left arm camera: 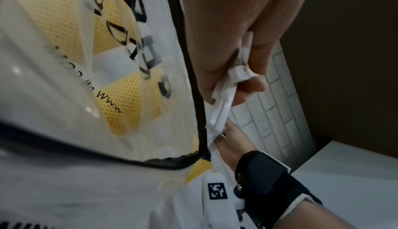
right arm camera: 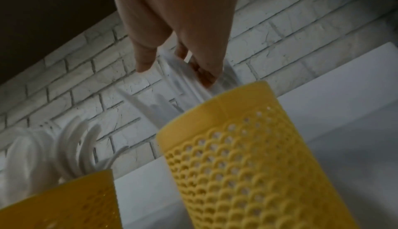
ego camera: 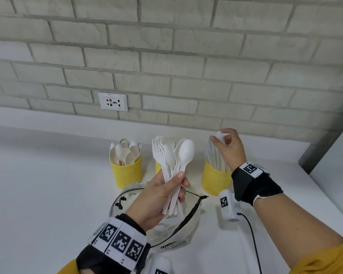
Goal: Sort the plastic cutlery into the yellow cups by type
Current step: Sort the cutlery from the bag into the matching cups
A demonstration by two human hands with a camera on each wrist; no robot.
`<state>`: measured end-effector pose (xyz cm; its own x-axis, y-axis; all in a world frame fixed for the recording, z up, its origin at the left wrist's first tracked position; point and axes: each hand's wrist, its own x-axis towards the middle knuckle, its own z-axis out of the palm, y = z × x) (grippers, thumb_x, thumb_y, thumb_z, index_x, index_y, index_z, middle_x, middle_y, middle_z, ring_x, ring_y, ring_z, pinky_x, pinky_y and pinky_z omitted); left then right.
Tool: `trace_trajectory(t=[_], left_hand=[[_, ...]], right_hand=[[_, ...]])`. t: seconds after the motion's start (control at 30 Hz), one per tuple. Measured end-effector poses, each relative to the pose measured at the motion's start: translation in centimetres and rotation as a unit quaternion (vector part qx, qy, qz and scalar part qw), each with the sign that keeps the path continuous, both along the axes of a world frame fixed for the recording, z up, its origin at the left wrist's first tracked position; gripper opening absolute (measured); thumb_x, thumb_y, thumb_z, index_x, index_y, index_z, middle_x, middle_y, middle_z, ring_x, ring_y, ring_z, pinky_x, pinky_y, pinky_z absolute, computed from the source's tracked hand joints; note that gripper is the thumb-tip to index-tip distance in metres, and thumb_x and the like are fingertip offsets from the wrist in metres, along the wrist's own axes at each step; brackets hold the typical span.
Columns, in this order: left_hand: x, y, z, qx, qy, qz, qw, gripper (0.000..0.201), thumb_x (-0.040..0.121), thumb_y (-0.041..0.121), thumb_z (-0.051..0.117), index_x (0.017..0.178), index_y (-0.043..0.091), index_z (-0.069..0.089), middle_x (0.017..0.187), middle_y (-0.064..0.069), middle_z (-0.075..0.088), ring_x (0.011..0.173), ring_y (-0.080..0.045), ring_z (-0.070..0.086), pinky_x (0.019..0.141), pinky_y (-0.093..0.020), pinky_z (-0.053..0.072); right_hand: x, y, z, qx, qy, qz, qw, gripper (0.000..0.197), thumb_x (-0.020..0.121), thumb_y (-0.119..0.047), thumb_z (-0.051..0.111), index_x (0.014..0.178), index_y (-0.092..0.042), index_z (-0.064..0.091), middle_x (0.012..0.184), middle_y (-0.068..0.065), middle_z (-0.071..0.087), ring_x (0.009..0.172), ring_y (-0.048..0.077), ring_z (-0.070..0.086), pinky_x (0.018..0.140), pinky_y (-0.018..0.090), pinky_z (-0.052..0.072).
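Three yellow mesh cups stand in a row near the brick wall. The left cup [ego camera: 125,173] is full of white spoons. The middle cup [ego camera: 158,167] is mostly hidden behind a bundle of white spoons and forks [ego camera: 174,161], which my left hand [ego camera: 178,182] grips by the handles [left arm camera: 224,106] above a clear bag. My right hand [ego camera: 221,138] hovers over the right cup [ego camera: 214,180] [right arm camera: 247,156], which holds long white pieces. It pinches one white cutlery piece [ego camera: 220,135]; blur hides its type in the right wrist view.
A clear plastic bag with a black zip [ego camera: 188,218] [left arm camera: 107,79] lies on the white counter under my left hand, with some cutlery inside. A wall socket [ego camera: 112,101] sits behind the cups. The counter's right edge [ego camera: 325,194] is close to the right cup.
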<state>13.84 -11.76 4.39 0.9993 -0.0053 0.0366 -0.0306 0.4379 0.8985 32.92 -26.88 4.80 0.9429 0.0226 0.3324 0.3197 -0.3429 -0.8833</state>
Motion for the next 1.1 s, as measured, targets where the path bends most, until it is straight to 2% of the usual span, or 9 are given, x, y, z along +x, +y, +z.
trace_trajectory(t=[0.13, 0.23, 0.37, 0.47, 0.6, 0.67, 0.8, 0.9, 1.1], left_hand=[[0.0, -0.2, -0.2, 0.020, 0.000, 0.028, 0.999, 0.015, 0.092, 0.017, 0.050, 0.106, 0.012, 0.053, 0.068, 0.000, 0.058, 0.051, -0.011, 0.045, 0.054, -0.023, 0.043], [-0.1, -0.3, -0.3, 0.084, -0.010, 0.087, 0.993, 0.014, 0.094, 0.009, 0.049, 0.106, 0.016, 0.053, 0.069, 0.001, 0.060, 0.049, -0.011, 0.045, 0.052, -0.022, 0.042], [0.1, -0.7, -0.3, 0.186, -0.047, 0.168, 0.967, 0.023, 0.090, 0.002, 0.054, 0.107, 0.017, 0.049, 0.080, -0.001, 0.058, 0.052, -0.001, 0.050, 0.054, -0.015, 0.044], [-0.3, -1.1, 0.0, 0.301, -0.103, 0.200, 0.927, 0.045, 0.086, -0.009, 0.050, 0.124, 0.014, 0.045, 0.109, 0.000, 0.059, 0.099, 0.004, 0.058, 0.087, -0.014, 0.047], [-1.2, -1.0, 0.2, 0.391, -0.116, 0.221, 0.886, 0.052, 0.083, -0.007, 0.052, 0.129, 0.012, 0.040, 0.112, -0.004, 0.044, 0.102, 0.003, 0.049, 0.091, -0.018, 0.045], [-1.7, -0.8, 0.6, 0.355, -0.102, 0.200, 0.907, 0.062, 0.082, 0.003, 0.053, 0.138, 0.018, 0.033, 0.115, 0.000, 0.043, 0.108, 0.000, 0.050, 0.091, -0.020, 0.046], [-2.7, -0.9, 1.9, 0.164, -0.088, 0.155, 0.970, 0.059, 0.092, 0.012, 0.044, 0.130, 0.052, 0.026, 0.104, 0.030, 0.064, 0.098, 0.009, 0.059, 0.090, -0.017, 0.048], [-2.6, -1.1, 2.3, 0.099, -0.080, 0.136, 0.982, 0.039, 0.099, 0.018, 0.040, 0.132, 0.037, 0.040, 0.114, 0.018, 0.066, 0.108, 0.002, 0.061, 0.097, -0.027, 0.047], [-2.2, -0.6, 3.0, -0.011, 0.029, 0.017, 0.999, 0.035, 0.100, 0.025, 0.037, 0.119, 0.004, 0.058, 0.099, -0.013, 0.072, 0.091, -0.022, 0.070, 0.075, -0.030, 0.057]], right_hand=[[-1.1, 0.0, 1.0, -0.057, -0.127, -0.060, 0.988, 0.046, 0.082, -0.017, 0.067, 0.123, -0.004, 0.049, 0.118, 0.019, 0.045, 0.109, 0.027, 0.048, 0.096, 0.032, 0.038], [-4.7, 1.5, 3.8, -0.035, -0.244, 0.012, 0.969, 0.020, 0.083, -0.012, 0.061, 0.102, -0.005, 0.062, 0.097, 0.009, 0.052, 0.082, 0.002, 0.052, 0.078, 0.014, 0.042], [-11.8, 4.0, 6.3, -0.042, -0.123, 0.228, 0.965, 0.020, 0.076, -0.026, 0.073, 0.077, -0.008, 0.064, 0.063, 0.007, 0.058, 0.057, 0.007, 0.049, 0.056, 0.019, 0.041], [-14.3, 5.7, 5.5, -0.166, -0.060, 0.206, 0.962, 0.046, 0.066, -0.040, 0.078, 0.092, -0.013, 0.051, 0.066, -0.003, 0.053, 0.055, 0.009, 0.047, 0.053, 0.018, 0.040], [-14.6, 6.2, 4.5, -0.142, -0.058, 0.185, 0.971, 0.023, 0.087, -0.024, 0.058, 0.094, -0.003, 0.052, 0.076, 0.007, 0.065, 0.064, 0.015, 0.060, 0.055, 0.023, 0.047], [-14.5, 5.8, 4.5, -0.093, -0.006, 0.227, 0.969, 0.017, 0.090, -0.018, 0.054, 0.093, -0.003, 0.059, 0.083, 0.012, 0.069, 0.075, 0.020, 0.066, 0.068, 0.035, 0.053], [-14.6, 5.0, 4.8, 0.013, 0.091, 0.303, 0.949, 0.016, 0.093, -0.009, 0.048, 0.101, -0.001, 0.059, 0.089, 0.008, 0.065, 0.082, 0.015, 0.063, 0.073, 0.024, 0.051], [-15.0, 5.0, 4.6, 0.094, 0.155, 0.325, 0.928, 0.023, 0.095, -0.011, 0.045, 0.114, -0.006, 0.057, 0.093, 0.002, 0.064, 0.085, 0.009, 0.063, 0.079, 0.021, 0.051], [-14.9, 5.0, 4.1, 0.104, 0.153, 0.325, 0.928, 0.026, 0.096, -0.027, 0.043, 0.112, -0.017, 0.062, 0.103, 0.001, 0.065, 0.090, 0.013, 0.062, 0.080, 0.023, 0.052]])
